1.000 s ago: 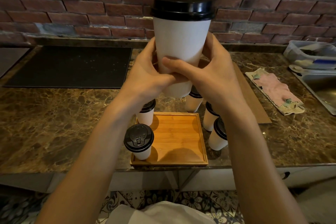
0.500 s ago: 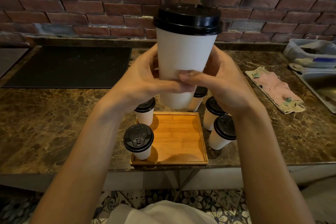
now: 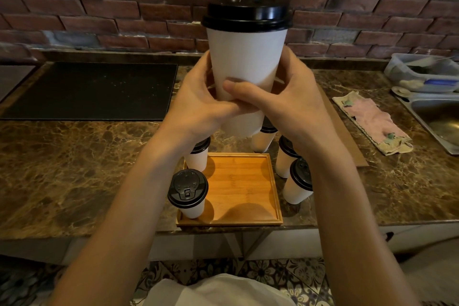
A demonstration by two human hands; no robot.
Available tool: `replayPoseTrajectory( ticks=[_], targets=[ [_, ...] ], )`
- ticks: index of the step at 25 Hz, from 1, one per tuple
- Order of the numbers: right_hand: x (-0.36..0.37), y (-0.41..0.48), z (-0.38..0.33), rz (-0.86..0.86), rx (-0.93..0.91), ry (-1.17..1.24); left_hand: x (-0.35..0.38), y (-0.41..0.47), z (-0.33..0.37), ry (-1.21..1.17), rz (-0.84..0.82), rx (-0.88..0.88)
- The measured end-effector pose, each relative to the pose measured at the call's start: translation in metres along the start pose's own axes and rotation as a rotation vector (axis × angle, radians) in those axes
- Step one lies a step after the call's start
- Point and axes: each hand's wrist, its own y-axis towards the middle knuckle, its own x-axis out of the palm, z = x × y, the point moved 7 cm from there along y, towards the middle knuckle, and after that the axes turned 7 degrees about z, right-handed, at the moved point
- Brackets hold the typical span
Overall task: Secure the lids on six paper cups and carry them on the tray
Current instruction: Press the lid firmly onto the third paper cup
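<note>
A white paper cup [image 3: 246, 57] with a black lid [image 3: 247, 16] is held upright high above the counter, close to the camera. My left hand [image 3: 198, 104] and my right hand [image 3: 288, 104] both wrap its lower half. Below, a square bamboo tray [image 3: 243, 191] lies at the counter's front edge. Two lidded cups stand on the tray's left side, one at the front [image 3: 188, 192] and one behind it [image 3: 198, 156]. Three more lidded cups [image 3: 298, 184] stand on the counter to the tray's right and back, partly hidden by my hands.
A black mat [image 3: 94, 89] covers the counter at back left. A thin wooden board [image 3: 347, 136] and a folded pink cloth [image 3: 372, 122] lie to the right, then a steel sink [image 3: 439, 119] and a plastic tub [image 3: 422, 69]. A brick wall runs behind.
The cup in my hands has sunk a little and shifted right. My hands have slid slightly on it, the right thumb now lying across its front.
</note>
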Motion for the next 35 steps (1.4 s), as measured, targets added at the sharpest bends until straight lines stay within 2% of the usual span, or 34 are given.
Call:
replayPoseTrajectory(
  ticks=[7,14,20,24,31,35],
  targets=[
    [0.006,-0.004,0.003,0.116,-0.004,-0.084,0.001,-0.002,-0.007,-0.016,0.058,-0.012],
    [0.002,-0.001,-0.005,-0.016,-0.045,0.022,-0.005,-0.001,0.003,0.027,-0.020,0.019],
    [0.003,-0.003,0.000,-0.122,0.028,0.205,-0.005,-0.003,0.003,-0.041,-0.124,-0.005],
    [0.004,-0.005,0.004,-0.166,0.046,0.211,-0.006,-0.006,0.002,-0.061,-0.167,-0.015],
    [0.006,-0.005,0.009,-0.189,0.060,0.191,-0.006,-0.008,-0.002,-0.062,-0.150,-0.024],
    [0.007,-0.003,0.005,-0.086,0.039,0.092,-0.004,-0.006,-0.004,-0.039,-0.065,-0.012]
  ],
)
